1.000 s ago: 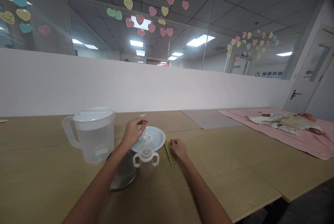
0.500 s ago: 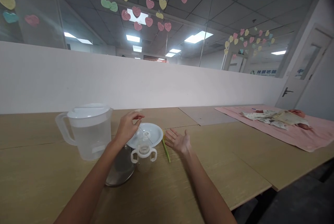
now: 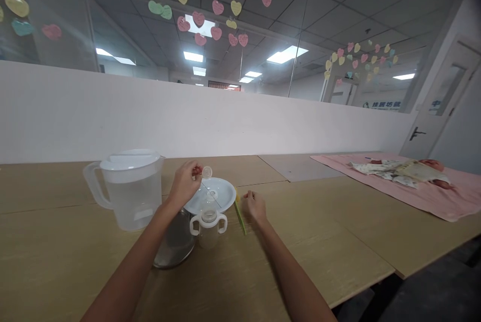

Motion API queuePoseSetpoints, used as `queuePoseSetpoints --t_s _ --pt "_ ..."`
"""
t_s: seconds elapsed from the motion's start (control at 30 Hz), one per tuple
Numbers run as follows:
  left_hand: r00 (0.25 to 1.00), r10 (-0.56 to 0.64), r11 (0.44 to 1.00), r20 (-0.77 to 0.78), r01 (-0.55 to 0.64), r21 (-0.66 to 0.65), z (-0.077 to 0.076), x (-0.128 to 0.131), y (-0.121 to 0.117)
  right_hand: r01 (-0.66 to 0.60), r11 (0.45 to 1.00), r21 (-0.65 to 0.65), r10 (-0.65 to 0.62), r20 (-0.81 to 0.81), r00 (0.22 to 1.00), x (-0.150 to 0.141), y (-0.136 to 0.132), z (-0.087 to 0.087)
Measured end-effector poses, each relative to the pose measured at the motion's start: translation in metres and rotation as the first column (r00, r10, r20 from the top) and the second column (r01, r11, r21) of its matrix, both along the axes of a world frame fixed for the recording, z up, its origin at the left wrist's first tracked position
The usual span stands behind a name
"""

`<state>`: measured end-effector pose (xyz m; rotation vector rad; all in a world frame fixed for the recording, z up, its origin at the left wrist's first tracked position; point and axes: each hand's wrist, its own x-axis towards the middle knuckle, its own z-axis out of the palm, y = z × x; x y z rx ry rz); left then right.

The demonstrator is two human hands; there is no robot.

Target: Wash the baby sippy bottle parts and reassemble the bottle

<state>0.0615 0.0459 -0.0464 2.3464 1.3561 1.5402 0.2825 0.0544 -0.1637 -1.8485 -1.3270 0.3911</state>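
My left hand [image 3: 185, 182] pinches a small clear round bottle part [image 3: 207, 172] over the far rim of a white plate [image 3: 227, 191]. A thin straight line, like a fine rod, slants from these fingers down across the plate. My right hand [image 3: 256, 206] is curled closed just right of a slim green and yellow tool [image 3: 240, 219], which lies on the table; I see nothing in its fingers. Between my forearms stands a clear baby bottle [image 3: 209, 234] with two white handles, its neck uncovered. A clear dome-shaped piece [image 3: 209, 204] appears behind the bottle's neck, on the plate.
A lidded clear pitcher [image 3: 133, 197] of water stands left of my left hand. Under my left forearm lies a round metal tray or lid [image 3: 176, 247]. On the right, a pink cloth [image 3: 447, 207] carries a doll-like figure [image 3: 413, 171] in light clothes. A white wall [image 3: 210, 121] closes the table's back.
My right hand opened palm up half a second ago and is now curled closed again. In my left fingers the clear round part has turned to face me. The view shifted slightly.
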Motion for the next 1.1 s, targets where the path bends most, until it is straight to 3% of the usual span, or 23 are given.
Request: queuePoseSetpoints --t_s 0.17,0.3,0.47,0.57,0.67,0.77,0.93,1.1 --pt "0.995 -0.083 0.991 0.061 0.089 -0.1 -0.005 0.002 0.004 0.011 0.995 -0.097 0.021 0.324 0.946 -0.01 -0.005 0.002" --pt "0.984 -0.146 0.978 0.103 0.16 -0.137 -0.008 0.004 0.006 -0.091 0.979 -0.183 0.16 0.409 0.899 -0.016 -0.008 -0.003" --pt "0.979 -0.16 0.966 0.125 0.181 -0.183 -0.008 0.004 0.004 -0.011 0.984 -0.18 0.088 0.426 0.9 -0.008 -0.007 -0.005" --pt "0.983 -0.134 0.969 0.125 0.157 -0.191 -0.008 0.005 0.004 0.107 0.992 -0.073 -0.074 0.361 0.93 0.002 -0.006 0.002" --pt "0.983 -0.122 0.969 0.137 0.147 -0.196 -0.009 0.006 0.004 0.158 0.978 0.135 -0.188 0.254 0.949 0.004 -0.008 0.01" --pt "0.977 -0.133 0.962 0.168 0.168 -0.214 -0.011 0.008 0.002 0.056 0.96 0.273 -0.127 0.249 0.96 -0.006 -0.014 0.014" --pt "0.971 -0.153 0.948 0.185 0.197 -0.248 -0.01 0.014 -0.004 -0.13 0.939 0.318 0.024 0.317 0.948 -0.032 -0.023 0.015" --pt "0.963 -0.178 0.934 0.203 0.231 -0.274 -0.011 0.017 -0.005 -0.295 0.866 0.403 0.201 0.261 0.944 -0.038 -0.022 0.012"
